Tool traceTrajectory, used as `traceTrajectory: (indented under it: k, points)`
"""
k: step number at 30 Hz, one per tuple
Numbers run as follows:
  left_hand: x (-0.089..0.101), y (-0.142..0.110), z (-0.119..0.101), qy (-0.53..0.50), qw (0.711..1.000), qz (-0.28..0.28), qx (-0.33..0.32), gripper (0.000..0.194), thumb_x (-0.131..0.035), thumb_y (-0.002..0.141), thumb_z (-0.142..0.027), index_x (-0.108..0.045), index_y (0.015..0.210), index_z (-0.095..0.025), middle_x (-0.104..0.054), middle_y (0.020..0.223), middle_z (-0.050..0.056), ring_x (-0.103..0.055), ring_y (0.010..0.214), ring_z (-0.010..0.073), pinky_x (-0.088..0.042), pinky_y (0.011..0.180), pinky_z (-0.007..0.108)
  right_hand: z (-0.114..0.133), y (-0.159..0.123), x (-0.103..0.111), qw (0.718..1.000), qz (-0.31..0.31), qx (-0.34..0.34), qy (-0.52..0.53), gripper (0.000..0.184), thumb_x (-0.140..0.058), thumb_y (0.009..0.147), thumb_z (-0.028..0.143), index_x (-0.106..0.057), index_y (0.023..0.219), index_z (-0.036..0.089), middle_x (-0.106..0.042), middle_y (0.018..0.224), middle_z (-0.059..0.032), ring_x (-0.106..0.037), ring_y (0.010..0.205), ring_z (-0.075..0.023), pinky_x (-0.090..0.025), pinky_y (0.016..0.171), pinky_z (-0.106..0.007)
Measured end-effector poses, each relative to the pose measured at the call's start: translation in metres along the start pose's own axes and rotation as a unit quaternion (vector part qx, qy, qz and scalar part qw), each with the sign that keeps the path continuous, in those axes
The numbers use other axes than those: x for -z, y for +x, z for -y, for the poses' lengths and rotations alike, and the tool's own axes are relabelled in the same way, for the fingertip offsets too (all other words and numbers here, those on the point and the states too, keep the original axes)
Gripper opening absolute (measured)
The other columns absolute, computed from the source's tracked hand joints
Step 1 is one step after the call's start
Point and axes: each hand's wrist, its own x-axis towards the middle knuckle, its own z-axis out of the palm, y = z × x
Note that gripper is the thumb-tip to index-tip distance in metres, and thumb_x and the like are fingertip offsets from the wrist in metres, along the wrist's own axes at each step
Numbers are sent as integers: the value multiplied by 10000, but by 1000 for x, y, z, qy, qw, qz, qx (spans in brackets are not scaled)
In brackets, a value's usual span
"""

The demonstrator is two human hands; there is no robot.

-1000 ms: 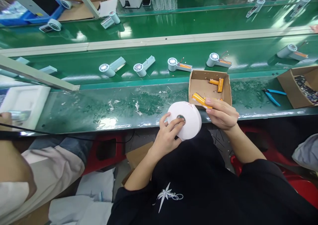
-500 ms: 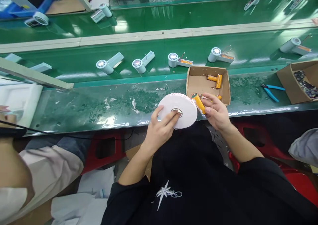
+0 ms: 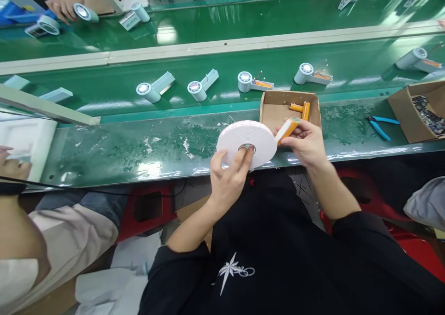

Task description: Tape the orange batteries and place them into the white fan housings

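Note:
A wide white roll of tape (image 3: 231, 141) is gripped by my left hand (image 3: 231, 173), with fingers in its core and the thumb on its near side. Between the fingers of my right hand (image 3: 308, 145) is an orange battery (image 3: 288, 130), tilted, with a white strip along the side facing the roll. The battery is right beside the roll's right edge; whether the strip still joins the roll I cannot tell. Behind my right hand stands a cardboard box (image 3: 273, 108) with several orange batteries (image 3: 306, 111) inside.
Blue-handled cutters (image 3: 380, 128) lie right of the box, near another carton (image 3: 405, 118) of small dark parts. Several pale blue fan bodies (image 3: 197, 91) stand along the green belt (image 3: 118, 83). Co-workers' hands show at far left (image 3: 14, 166) and upper left (image 3: 67, 4).
My right hand has turned the battery, so its white-stripped side now shows. The roll has shifted slightly up and left. At upper left a co-worker's hand has appeared beside a fan body.

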Motion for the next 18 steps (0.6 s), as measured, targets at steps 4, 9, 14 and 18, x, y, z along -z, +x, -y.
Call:
traceTrajectory:
  k: [4, 9, 14, 18]
  points:
    - [-10, -21, -23, -57, 997, -4, 49, 654, -714, 1027, -166, -603, 1649, -337, -802, 1348, 106, -512, 1249, 348, -471, 1164, 567, -37, -20, -7, 983, -130, 132, -7, 602, -837, 961, 608, -696, 1455, 294, -847, 1259, -102, -854, 1098, -270, -744, 930, -422]
    - [20, -41, 8, -90, 989, 115, 8, 625, -711, 981, -134, -686, 1556, -377, -804, 1298, 87, -540, 1191, 318, -421, 1202, 558, -1, 0, 54, 920, -215, 306, -120, 473, -822, 1018, 454, -690, 1445, 297, -795, 1350, -111, -836, 1136, -243, -725, 966, -402]
    - [43, -27, 57, -157, 961, 208, 89, 679, -802, 980, -468, -609, 1605, -286, -667, 1504, 164, -487, 1438, 416, -407, 1234, 642, 2, -31, 33, 932, 5, 243, -268, 403, -841, 1003, 281, -747, 1394, 296, -861, 1230, -49, -847, 1049, -224, -730, 939, -390]
    - [28, -16, 27, -315, 928, 175, 90, 636, -561, 1085, -719, -713, 1489, -253, -726, 1279, 127, -614, 1207, 288, -532, 1110, 458, -31, -63, -14, 896, 142, 280, -313, 452, -678, 1067, 115, -727, 1460, 331, -856, 1317, -45, -817, 1122, -189, -696, 990, -372]
